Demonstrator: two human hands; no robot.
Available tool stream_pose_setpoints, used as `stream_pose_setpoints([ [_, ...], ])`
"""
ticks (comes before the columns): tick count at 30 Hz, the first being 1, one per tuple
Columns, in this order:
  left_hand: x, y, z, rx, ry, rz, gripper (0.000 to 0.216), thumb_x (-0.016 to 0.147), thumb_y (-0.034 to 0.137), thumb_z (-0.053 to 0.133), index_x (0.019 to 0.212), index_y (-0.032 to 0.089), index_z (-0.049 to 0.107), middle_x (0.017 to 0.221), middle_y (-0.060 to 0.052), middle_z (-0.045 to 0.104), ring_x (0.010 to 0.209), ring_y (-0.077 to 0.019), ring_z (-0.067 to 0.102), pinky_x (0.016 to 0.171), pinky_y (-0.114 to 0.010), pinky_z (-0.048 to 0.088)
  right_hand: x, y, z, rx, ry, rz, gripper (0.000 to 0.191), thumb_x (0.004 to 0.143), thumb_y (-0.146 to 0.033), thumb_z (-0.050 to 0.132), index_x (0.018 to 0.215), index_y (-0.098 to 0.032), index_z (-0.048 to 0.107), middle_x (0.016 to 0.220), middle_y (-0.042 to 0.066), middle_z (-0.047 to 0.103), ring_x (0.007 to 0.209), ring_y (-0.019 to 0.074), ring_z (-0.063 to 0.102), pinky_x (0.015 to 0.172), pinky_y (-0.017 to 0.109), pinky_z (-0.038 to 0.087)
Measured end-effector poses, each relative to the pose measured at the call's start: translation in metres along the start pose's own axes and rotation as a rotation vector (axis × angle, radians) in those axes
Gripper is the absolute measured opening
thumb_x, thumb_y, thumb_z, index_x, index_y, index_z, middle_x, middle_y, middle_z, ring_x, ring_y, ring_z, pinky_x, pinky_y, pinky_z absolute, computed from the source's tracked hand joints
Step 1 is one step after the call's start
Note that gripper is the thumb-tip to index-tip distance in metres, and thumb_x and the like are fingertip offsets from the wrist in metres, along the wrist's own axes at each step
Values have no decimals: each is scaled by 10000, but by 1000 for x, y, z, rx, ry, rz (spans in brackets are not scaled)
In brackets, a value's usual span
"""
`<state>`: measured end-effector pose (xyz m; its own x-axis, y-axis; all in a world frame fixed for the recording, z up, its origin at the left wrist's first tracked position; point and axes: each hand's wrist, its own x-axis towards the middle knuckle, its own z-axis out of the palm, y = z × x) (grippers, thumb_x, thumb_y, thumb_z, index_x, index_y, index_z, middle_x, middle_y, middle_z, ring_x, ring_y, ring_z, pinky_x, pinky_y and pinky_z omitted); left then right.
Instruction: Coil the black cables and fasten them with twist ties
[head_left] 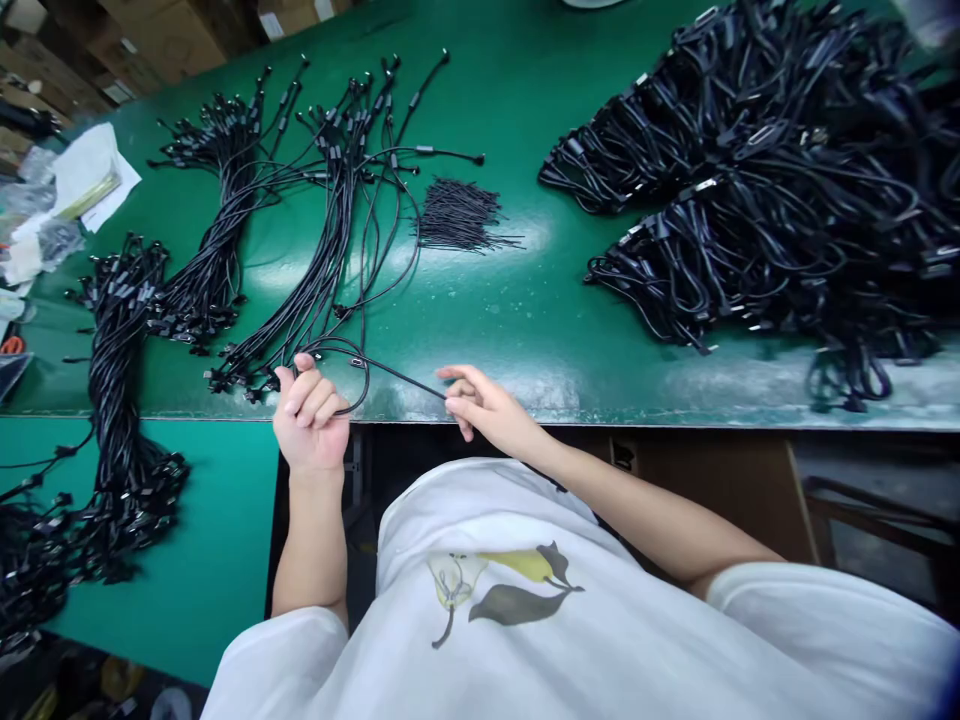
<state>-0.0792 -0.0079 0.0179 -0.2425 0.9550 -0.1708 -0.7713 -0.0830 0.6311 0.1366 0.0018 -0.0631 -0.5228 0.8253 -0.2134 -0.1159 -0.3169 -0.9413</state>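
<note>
A thin black cable (pixel 390 372) runs between both hands at the near edge of the green table (pixel 525 310). My left hand (pixel 309 418) is curled shut around a looped part of it, fingers folded toward the palm. My right hand (pixel 480 405) pinches the same cable between thumb and fingers, a short way to the right. Just beyond my left hand lie loose straight black cables (pixel 330 230) with small connectors at their ends, fanned out across the table.
A little bundle of short black ties (pixel 457 215) lies mid-table. Large heaps of coiled black cables (pixel 772 180) fill the right side. More cable bundles (pixel 120 400) hang over the left edge. Papers and plastic bags (pixel 75 190) sit at far left, cardboard boxes behind.
</note>
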Motion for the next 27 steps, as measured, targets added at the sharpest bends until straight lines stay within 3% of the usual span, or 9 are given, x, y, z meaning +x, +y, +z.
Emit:
stream_pose_setpoints([
  [3, -2, 8, -2, 43, -35, -94, 397, 1026, 418, 355, 1128, 134, 613, 422, 117, 272, 299, -44, 196, 290, -115, 202, -7, -8, -10, -224, -42, -18, 350, 922, -302, 483, 1245, -187, 553, 669, -51, 508, 494, 92, 514, 513, 246, 473],
  [6, -7, 7, 0, 110, -39, -227, 406, 1025, 384, 378, 1181, 87, 606, 470, 94, 338, 351, -39, 295, 338, -103, 273, -5, -22, -22, -638, 85, -314, 325, 961, -280, 439, 1207, -192, 631, 849, 48, 621, 743, 149, 601, 702, 296, 502],
  [8, -9, 5, 0, 141, -35, -243, 392, 1003, 400, 442, 1146, 86, 627, 500, 84, 356, 387, -38, 328, 373, -101, 314, 2, -33, -32, -918, 185, -469, 340, 974, -245, 415, 1219, -199, 647, 984, 90, 644, 875, 174, 602, 752, 293, 482],
  [13, -10, 2, -4, 248, -117, -259, 368, 850, 421, 695, 1032, 102, 680, 494, 101, 248, 378, -38, 261, 362, -116, 291, 14, -59, -50, -1343, 344, -547, 407, 969, -171, 379, 1279, -255, 629, 990, 74, 653, 802, 150, 577, 569, 238, 368],
  [17, -10, -1, -1, 367, -198, -321, 212, 798, 288, 728, 922, 118, 701, 522, 84, 315, 386, -27, 283, 368, -118, 308, 18, -73, -51, -1389, 261, -550, 436, 963, -150, 358, 1295, -276, 611, 1002, 62, 649, 794, 147, 553, 579, 240, 370],
  [21, -10, 0, 4, 354, -180, -288, 137, 796, 199, 667, 893, 106, 696, 511, 98, 283, 352, -14, 226, 346, -113, 289, 28, -76, -54, -1238, 215, -554, 390, 986, -219, 359, 1289, -227, 603, 1036, 79, 644, 869, 167, 578, 674, 266, 435],
  [24, -8, 6, 5, 282, -124, -233, 148, 879, 210, 576, 923, 126, 690, 483, 116, 193, 318, -24, 132, 307, -121, 234, 36, -68, -63, -1071, 139, -502, 396, 967, -283, 448, 1338, -187, 546, 1034, 85, 649, 883, 181, 602, 773, 304, 476],
  [27, -5, 17, 4, 193, -25, -84, 199, 968, 266, 497, 1060, 201, 661, 483, 111, 212, 313, -26, 215, 342, -100, 268, 38, -53, -73, -1062, 25, -401, 394, 948, -294, 486, 1325, -194, 543, 1052, 76, 677, 886, 193, 628, 772, 312, 483],
])
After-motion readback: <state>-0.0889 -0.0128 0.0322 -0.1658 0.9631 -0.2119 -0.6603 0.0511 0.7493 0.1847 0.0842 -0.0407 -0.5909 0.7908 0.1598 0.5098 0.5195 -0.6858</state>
